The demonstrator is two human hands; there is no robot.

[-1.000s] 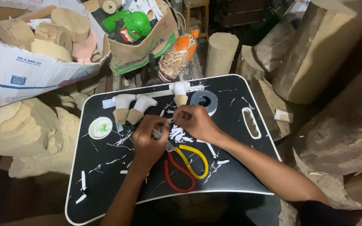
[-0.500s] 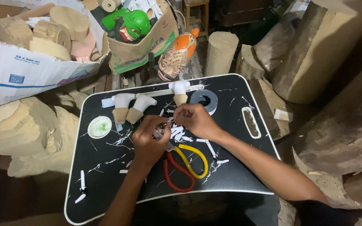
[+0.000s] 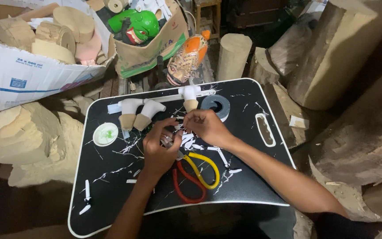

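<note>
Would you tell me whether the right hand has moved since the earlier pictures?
No: the right hand remains just below-left of the tape roll, as before.

Woodcarving workshop: logs (image 3: 341, 48), carved masks (image 3: 186, 57).

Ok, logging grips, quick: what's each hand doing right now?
Left hand: pinched shut on a small piece, too small to identify.
Right hand: fingers curled together, contents cannot be told.
</note>
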